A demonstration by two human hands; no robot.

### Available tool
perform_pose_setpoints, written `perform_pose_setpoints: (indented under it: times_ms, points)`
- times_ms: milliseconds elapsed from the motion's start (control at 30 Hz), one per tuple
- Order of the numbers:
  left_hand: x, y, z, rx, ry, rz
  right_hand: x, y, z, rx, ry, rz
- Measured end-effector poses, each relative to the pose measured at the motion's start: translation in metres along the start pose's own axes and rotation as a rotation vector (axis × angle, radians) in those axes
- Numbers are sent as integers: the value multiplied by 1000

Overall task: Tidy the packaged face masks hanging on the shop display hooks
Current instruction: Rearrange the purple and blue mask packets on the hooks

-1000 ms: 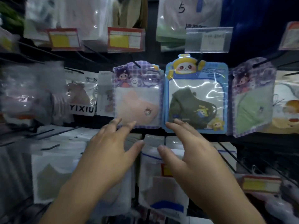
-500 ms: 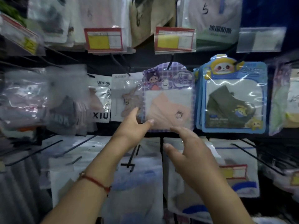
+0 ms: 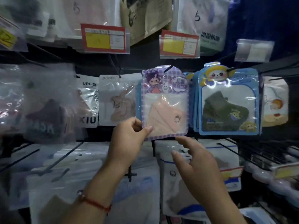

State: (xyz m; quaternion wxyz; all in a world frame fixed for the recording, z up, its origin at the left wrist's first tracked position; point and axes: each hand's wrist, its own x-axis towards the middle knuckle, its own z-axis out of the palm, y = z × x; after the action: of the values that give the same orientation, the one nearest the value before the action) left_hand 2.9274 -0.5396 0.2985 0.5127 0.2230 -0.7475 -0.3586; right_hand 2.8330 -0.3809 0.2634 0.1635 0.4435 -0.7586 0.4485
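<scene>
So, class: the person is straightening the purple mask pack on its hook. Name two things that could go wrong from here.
1. The left hand pinches only the purple pack's lower left corner; a pull outward might slide it off its hook.
2. The right hand hovers open just under the pack, close to the blue packs beside it; a sideways nudge could knock that stack askew.

Packets left of the purple mask pack (image 3: 165,102) are motion-blurred; the pack's lower-left corner is hidden behind the left hand (image 3: 127,139).
</scene>
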Motion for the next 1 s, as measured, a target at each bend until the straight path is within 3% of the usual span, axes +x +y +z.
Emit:
perform_pose_setpoints:
  times_ms: [200, 433, 567, 733, 1000]
  points:
    - [0, 8, -12, 39, 22, -2, 1, 1, 3, 143, 104, 10]
    - [-12, 24, -39, -470, -240, -214, 7, -4, -7, 528, 268, 83]
    - [-23, 34, -55, -545, -382, -184, 13, -17, -24, 832, 192, 205]
    - [-30, 43, -63, -586, -476, -117, 16, -34, -58, 1091, 37, 195]
    - [-35, 69, -53, -730, -720, -49, 0, -52, -110, 1065, -33, 37]
